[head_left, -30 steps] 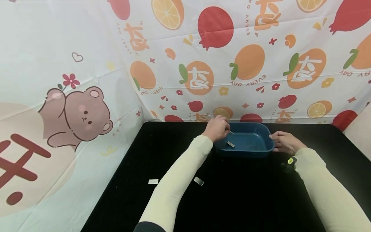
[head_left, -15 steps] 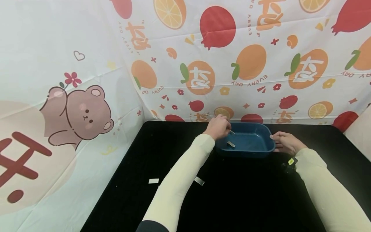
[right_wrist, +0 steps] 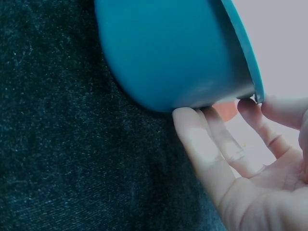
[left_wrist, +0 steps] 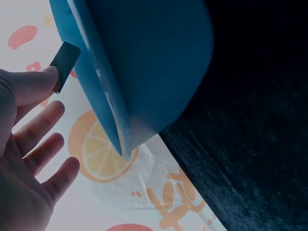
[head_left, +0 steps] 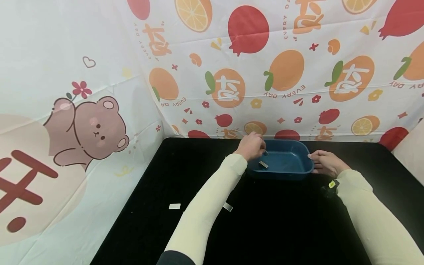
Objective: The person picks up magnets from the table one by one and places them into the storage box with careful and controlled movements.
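Note:
Over the left end of a blue plastic basin (head_left: 288, 172), my left hand (head_left: 251, 146) pinches a small flat rectangular tile (left_wrist: 66, 65) between thumb and forefinger. In the left wrist view its other fingers are spread apart, outside the basin's rim. A similar tile (head_left: 263, 164) lies inside the basin, near its left end. My right hand (head_left: 326, 163) grips the basin's right end. The right wrist view shows the thumb at the rim (right_wrist: 259, 89) and the other fingers (right_wrist: 195, 139) against the outer wall.
Two more tiles lie on the black cloth-covered table: a white-faced tile (head_left: 174, 206) left of the left forearm, and another tile (head_left: 228, 207) just right of it, partly hidden by the sleeve. A fruit-printed cloth (head_left: 198, 48) hangs behind the table.
My left hand has shifted slightly to the right over the basin, and its tile has turned a little. The right hand and the basin have stayed in place.

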Demonstrator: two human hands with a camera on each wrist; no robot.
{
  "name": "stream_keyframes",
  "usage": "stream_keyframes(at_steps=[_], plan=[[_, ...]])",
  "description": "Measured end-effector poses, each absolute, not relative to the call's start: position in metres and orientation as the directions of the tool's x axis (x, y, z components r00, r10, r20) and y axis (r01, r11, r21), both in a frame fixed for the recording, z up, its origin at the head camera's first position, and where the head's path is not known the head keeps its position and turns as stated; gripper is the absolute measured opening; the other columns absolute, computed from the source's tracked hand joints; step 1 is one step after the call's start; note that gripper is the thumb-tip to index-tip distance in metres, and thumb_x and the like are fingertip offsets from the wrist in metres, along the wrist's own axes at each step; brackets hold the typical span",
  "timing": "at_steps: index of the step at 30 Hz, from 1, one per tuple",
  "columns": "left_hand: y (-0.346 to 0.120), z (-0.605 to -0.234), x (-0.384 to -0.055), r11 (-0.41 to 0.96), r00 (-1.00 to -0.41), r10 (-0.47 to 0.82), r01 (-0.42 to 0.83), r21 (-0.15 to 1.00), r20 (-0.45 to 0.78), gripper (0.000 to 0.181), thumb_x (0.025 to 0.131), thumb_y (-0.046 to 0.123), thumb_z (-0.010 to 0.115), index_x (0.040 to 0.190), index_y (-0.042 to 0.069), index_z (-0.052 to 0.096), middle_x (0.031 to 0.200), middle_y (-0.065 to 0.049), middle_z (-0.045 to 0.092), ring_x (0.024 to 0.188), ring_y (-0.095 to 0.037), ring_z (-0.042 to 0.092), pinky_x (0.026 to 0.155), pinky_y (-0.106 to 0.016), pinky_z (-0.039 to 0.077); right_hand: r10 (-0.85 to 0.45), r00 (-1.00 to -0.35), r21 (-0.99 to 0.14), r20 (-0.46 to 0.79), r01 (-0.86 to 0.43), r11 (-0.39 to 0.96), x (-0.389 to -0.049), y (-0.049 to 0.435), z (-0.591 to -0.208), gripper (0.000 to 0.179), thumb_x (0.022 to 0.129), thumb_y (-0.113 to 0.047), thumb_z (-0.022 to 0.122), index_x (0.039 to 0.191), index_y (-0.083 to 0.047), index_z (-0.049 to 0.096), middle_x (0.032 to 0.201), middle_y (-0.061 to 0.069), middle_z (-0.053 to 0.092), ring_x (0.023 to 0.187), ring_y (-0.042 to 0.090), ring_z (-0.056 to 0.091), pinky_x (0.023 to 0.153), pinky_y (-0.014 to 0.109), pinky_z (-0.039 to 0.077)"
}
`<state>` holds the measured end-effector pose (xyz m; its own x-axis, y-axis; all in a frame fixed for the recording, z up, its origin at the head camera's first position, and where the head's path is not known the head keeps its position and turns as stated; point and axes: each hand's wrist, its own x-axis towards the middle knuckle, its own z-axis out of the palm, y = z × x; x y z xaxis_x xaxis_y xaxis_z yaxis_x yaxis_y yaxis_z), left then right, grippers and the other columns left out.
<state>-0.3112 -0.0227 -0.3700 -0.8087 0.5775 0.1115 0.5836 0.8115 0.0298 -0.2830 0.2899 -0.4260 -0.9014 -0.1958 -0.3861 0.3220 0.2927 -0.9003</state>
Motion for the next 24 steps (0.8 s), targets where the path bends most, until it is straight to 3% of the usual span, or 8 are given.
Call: stream_keyframes(at_steps=[7, 24], plan=[[-0.0211, -0.3708, -0.3123, 0.811, -0.809, 0.579, 0.584, 0.033, 0.100, 0.016, 0.096, 0.027, 0.065, 0.101, 0.024, 0.079, 0.112, 0.008, 0.070, 0.115, -0.016, 0.055, 0.095, -0.034, 0.052, -0.201, -0.900, -0.904, -0.386, 0.326, 0.277, -0.2833, 0.2911, -0.4261, 0.014, 0.103, -0.030, 0.052, 0.097, -0.021, 0.061, 0.086, -0.007, 0.067, 0.082, 0.009, 0.066, 0.081, 0.031, 0.060], [-0.0177, -0.3725, -0.3123, 0.800, -0.801, 0.595, 0.598, 0.046, 0.063, 0.017, 0.097, 0.026, 0.063, 0.104, 0.024, 0.079, 0.115, 0.006, 0.069, 0.117, -0.017, 0.055, 0.094, -0.035, 0.053, -0.197, -0.898, -0.897, -0.393, 0.327, 0.298, -0.2838, 0.2919, -0.4268, 0.020, 0.103, -0.034, 0.052, 0.107, -0.015, 0.060, 0.089, -0.006, 0.068, 0.084, 0.010, 0.067, 0.084, 0.033, 0.060]])
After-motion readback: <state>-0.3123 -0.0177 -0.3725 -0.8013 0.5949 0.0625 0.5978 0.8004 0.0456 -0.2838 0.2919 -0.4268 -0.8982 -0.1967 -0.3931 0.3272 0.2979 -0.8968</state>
